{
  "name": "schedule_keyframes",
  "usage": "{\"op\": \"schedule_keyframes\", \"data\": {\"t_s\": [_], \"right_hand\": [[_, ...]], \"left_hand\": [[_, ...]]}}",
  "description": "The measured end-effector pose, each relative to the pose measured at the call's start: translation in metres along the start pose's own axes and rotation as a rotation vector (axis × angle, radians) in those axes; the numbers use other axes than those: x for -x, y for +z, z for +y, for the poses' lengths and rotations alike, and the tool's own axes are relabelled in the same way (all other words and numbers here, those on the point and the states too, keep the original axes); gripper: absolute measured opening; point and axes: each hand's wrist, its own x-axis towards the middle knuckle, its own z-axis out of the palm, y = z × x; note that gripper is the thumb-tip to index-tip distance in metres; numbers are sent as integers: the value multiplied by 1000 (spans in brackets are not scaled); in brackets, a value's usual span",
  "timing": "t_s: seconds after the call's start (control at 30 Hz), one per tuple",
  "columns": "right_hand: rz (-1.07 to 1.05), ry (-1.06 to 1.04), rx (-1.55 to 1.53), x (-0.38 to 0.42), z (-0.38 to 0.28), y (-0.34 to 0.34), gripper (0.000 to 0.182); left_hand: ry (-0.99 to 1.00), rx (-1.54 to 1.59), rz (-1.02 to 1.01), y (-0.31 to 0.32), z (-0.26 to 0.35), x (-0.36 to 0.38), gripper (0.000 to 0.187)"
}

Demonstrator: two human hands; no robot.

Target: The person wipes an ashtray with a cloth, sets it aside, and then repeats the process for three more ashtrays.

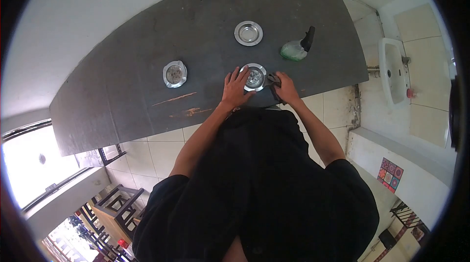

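A round metal ashtray (255, 77) lies on the dark table between my two hands. My left hand (236, 88) rests at its left rim with the fingers spread. On the ashtray's right side, my right hand (285, 86) grips a dark cloth (272, 82), which touches the rim and hangs toward the table edge. A second ashtray (175, 74) sits farther left, its inside brownish. Beyond my hands stands a round metal dish (248, 33). To the right of that is a clear spray bottle (294, 50) with green liquid and a black nozzle.
The grey table (132, 51) has a curved far edge against a wall. A white sink (393, 72) is mounted at the right. Wooden stools (117, 208) stand at the lower left, near a bright window (36, 164). Tiled floor shows below the table's near edge.
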Motion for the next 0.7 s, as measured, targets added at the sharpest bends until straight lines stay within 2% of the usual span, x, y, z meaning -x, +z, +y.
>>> {"op": "schedule_keyframes", "data": {"t_s": [0.03, 0.07, 0.13, 0.17, 0.23, 0.33, 0.4, 0.47, 0.57, 0.63, 0.7], "right_hand": [[-48, 89, -45, 1, 2, -2, 57], [-46, 88, -45, -2, 4, -2, 57], [169, 215, -120, -10, 0, -5, 54], [173, 220, -119, -16, 0, -7, 54], [153, 216, -367, -36, -17, -12, 60], [189, 136, -370, -59, -33, 2, 54], [152, 147, -262, -67, -32, 14, 54], [104, 164, -155, -61, -22, 27, 53], [160, 38, -143, -38, -6, 26, 48], [-75, -23, -55, -16, -20, 9, 42], [-73, 3, -97, 2, -22, 13, 40]], "left_hand": [[2, 0, 2, 1, 1, -2, 94], [-8, 37, 12, 1, 2, -4, 94], [-13, 74, 20, -8, 8, -6, 95], [1, 72, 30, -13, 10, -7, 96], [24, 70, 38, -15, 12, -9, 97], [95, 60, 71, -9, 4, -10, 100], [93, -10, -6, -7, -1, -9, 102], [74, -14, -27, -5, -2, -8, 103], [26, 6, -45, -6, 1, -8, 103], [-8, 23, -49, -7, 1, -7, 103], [-3, 8, -34, -5, 1, -8, 101]]}}
